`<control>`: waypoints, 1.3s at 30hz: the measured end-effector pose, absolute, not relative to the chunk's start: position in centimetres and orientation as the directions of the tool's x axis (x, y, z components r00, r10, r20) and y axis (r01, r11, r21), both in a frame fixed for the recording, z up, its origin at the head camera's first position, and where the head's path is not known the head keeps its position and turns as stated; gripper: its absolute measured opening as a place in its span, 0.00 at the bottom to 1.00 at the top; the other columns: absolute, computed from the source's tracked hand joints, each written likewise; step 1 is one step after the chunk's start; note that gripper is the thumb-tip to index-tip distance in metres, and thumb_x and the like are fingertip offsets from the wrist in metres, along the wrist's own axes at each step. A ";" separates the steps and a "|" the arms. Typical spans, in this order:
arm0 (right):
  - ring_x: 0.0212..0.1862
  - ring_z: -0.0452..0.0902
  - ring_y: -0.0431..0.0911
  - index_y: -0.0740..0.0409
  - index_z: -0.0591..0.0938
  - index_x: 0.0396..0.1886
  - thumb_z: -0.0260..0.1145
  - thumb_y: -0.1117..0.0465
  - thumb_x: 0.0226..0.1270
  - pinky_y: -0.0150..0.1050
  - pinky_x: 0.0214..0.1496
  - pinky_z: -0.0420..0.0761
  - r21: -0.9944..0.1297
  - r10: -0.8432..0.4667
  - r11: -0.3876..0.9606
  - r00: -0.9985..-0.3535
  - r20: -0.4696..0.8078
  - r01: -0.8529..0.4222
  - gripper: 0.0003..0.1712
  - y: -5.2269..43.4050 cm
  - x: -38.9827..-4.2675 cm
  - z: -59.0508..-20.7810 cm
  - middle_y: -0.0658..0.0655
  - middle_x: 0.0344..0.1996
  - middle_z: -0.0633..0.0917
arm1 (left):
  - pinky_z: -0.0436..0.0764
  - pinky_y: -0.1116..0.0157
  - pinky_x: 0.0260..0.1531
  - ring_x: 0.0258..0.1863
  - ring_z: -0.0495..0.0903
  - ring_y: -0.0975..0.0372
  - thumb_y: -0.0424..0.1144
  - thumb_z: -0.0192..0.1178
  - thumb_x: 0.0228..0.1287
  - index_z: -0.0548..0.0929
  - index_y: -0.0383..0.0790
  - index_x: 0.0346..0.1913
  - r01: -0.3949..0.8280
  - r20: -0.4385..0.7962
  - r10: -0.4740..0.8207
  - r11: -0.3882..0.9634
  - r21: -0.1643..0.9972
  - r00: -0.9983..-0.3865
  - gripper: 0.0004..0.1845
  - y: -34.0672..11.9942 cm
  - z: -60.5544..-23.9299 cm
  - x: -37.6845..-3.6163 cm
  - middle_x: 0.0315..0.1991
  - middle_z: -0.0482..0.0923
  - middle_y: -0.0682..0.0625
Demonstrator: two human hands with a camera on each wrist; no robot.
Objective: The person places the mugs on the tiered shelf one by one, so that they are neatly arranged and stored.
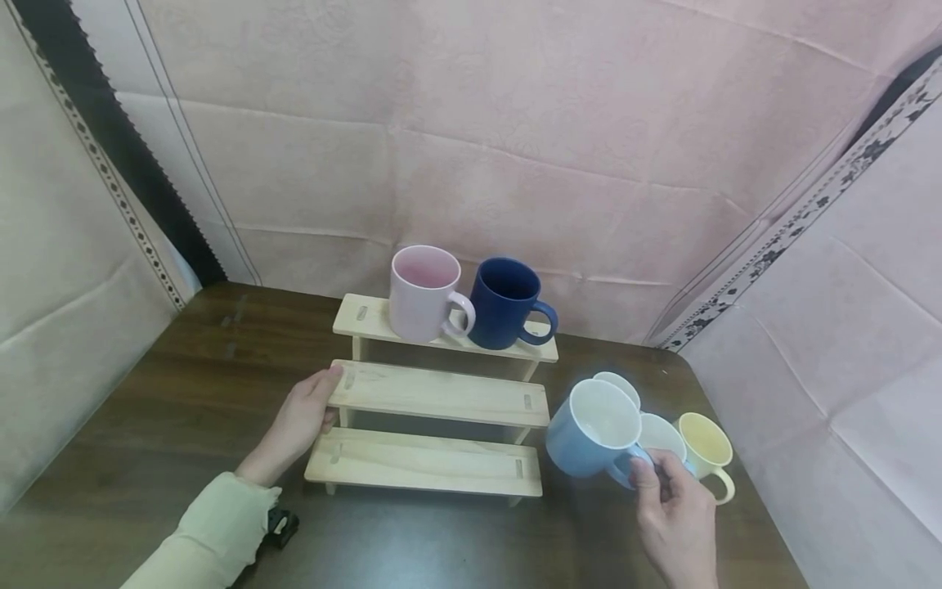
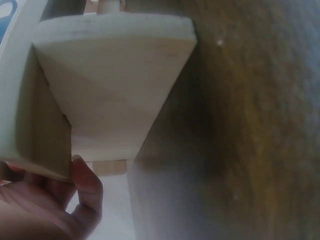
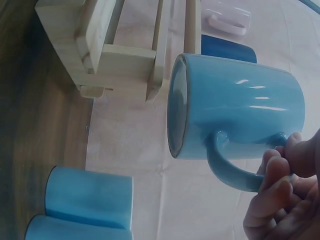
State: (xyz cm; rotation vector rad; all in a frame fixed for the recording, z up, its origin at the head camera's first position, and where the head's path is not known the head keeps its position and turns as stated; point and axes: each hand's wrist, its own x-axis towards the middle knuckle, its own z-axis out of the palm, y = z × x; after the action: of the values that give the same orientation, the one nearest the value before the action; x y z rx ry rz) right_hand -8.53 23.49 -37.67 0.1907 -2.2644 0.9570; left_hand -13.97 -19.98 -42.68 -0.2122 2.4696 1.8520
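Observation:
My right hand (image 1: 677, 511) pinches the handle of a light blue mug (image 1: 581, 446). In the right wrist view, this mug (image 3: 245, 100) is off the table, its base facing the wooden rack. My left hand (image 1: 298, 421) grips the left end of the middle step of the pale three-step wooden rack (image 1: 441, 393). The left wrist view shows the fingers (image 2: 87, 190) curled around that board's end from below. On the top step, a pink mug (image 1: 415, 303) stands beside a dark blue mug (image 1: 500, 307), handles to the right.
Right of the rack, two more light blue mugs, one behind (image 1: 621, 384) and one beside (image 1: 666, 433) the held mug, are partly hidden. A yellow mug (image 1: 706, 442) stands at the far right of the brown table (image 1: 412, 540). Pale cloth (image 1: 515, 123) hangs behind and at both sides.

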 end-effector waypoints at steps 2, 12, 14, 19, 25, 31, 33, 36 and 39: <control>0.19 0.72 0.32 0.61 0.83 0.28 0.68 0.76 0.58 0.24 0.23 0.70 -0.591 0.111 0.712 -0.769 0.629 -0.380 0.08 23.3 -8.6 -37.6 0.50 0.19 0.81 | 0.66 0.63 0.20 0.18 0.63 0.59 0.67 0.33 0.72 0.70 0.32 0.53 -0.138 -0.120 -0.081 0.274 0.952 -0.989 0.38 -20.0 -42.7 -14.0 0.19 0.63 0.50; 0.21 0.74 0.33 0.63 0.82 0.29 0.67 0.76 0.60 0.25 0.23 0.71 -0.556 0.001 0.638 -0.722 0.692 -0.533 0.06 21.8 -9.6 -37.0 0.53 0.20 0.82 | 0.66 0.64 0.20 0.17 0.63 0.60 0.65 0.34 0.74 0.70 0.32 0.49 -0.122 -0.104 -0.083 0.260 0.958 -0.991 0.35 -19.9 -42.5 -13.8 0.19 0.63 0.50; 0.21 0.74 0.33 0.64 0.82 0.30 0.67 0.75 0.62 0.25 0.23 0.71 -0.549 -0.027 0.623 -0.716 0.697 -0.558 0.04 21.2 -9.8 -36.8 0.54 0.20 0.83 | 0.66 0.64 0.20 0.18 0.63 0.60 0.65 0.34 0.74 0.70 0.32 0.50 -0.124 -0.106 -0.081 0.261 0.957 -0.991 0.35 -19.9 -42.5 -13.7 0.19 0.63 0.50; 0.22 0.74 0.36 0.62 0.81 0.31 0.66 0.77 0.60 0.26 0.24 0.72 -0.549 -0.088 0.591 -0.724 0.684 -0.591 0.07 19.5 -10.3 -36.4 0.52 0.21 0.82 | 0.66 0.64 0.20 0.18 0.63 0.59 0.65 0.33 0.74 0.70 0.32 0.51 -0.136 -0.118 -0.082 0.270 0.953 -0.990 0.35 -19.9 -42.5 -13.7 0.19 0.63 0.50; 0.23 0.75 0.42 0.60 0.82 0.34 0.66 0.76 0.61 0.29 0.25 0.74 -0.573 -0.148 0.535 -0.736 0.660 -0.621 0.08 17.1 -11.1 -36.2 0.50 0.24 0.82 | 0.66 0.64 0.19 0.17 0.62 0.60 0.65 0.34 0.74 0.70 0.33 0.48 -0.127 -0.108 -0.084 0.265 0.956 -0.991 0.35 -19.8 -42.6 -13.8 0.18 0.63 0.50; 0.22 0.76 0.44 0.60 0.82 0.35 0.63 0.71 0.67 0.34 0.23 0.76 -0.669 -0.190 0.438 -0.789 0.585 -0.601 0.03 14.6 -11.9 -36.5 0.50 0.25 0.82 | 0.66 0.64 0.19 0.17 0.63 0.60 0.64 0.35 0.74 0.70 0.33 0.46 -0.119 -0.101 -0.084 0.255 0.959 -0.991 0.34 -19.9 -42.7 -13.8 0.18 0.63 0.50; 0.21 0.75 0.42 0.59 0.82 0.36 0.63 0.70 0.68 0.35 0.23 0.76 -0.693 -0.203 0.410 -0.800 0.565 -0.593 0.03 13.9 -12.2 -36.7 0.51 0.24 0.81 | 0.66 0.64 0.19 0.17 0.63 0.60 0.64 0.35 0.74 0.70 0.32 0.46 -0.118 -0.100 -0.085 0.253 0.960 -0.991 0.34 -19.9 -42.7 -13.8 0.18 0.63 0.50; 0.21 0.74 0.41 0.57 0.82 0.36 0.64 0.67 0.69 0.35 0.22 0.76 -0.711 -0.227 0.381 -0.805 0.548 -0.591 0.02 12.8 -12.6 -37.0 0.50 0.22 0.80 | 0.66 0.64 0.19 0.16 0.63 0.60 0.64 0.35 0.75 0.70 0.32 0.46 -0.114 -0.096 -0.084 0.255 0.960 -0.992 0.33 -19.9 -42.7 -13.7 0.18 0.63 0.50; 0.24 0.76 0.42 0.56 0.82 0.37 0.65 0.64 0.69 0.35 0.25 0.78 -0.720 -0.239 0.371 -0.810 0.536 -0.586 0.01 11.9 -13.0 -37.2 0.49 0.24 0.81 | 0.66 0.64 0.19 0.17 0.63 0.60 0.64 0.35 0.75 0.70 0.32 0.46 -0.116 -0.098 -0.083 0.250 0.961 -0.992 0.33 -19.9 -42.7 -13.7 0.18 0.63 0.50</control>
State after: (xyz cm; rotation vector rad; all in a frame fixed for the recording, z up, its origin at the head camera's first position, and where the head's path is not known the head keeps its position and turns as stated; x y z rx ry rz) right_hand -13.00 11.86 -37.20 0.7224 -2.2951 1.4160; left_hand -13.70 -19.86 -42.67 -0.1965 2.4626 1.8970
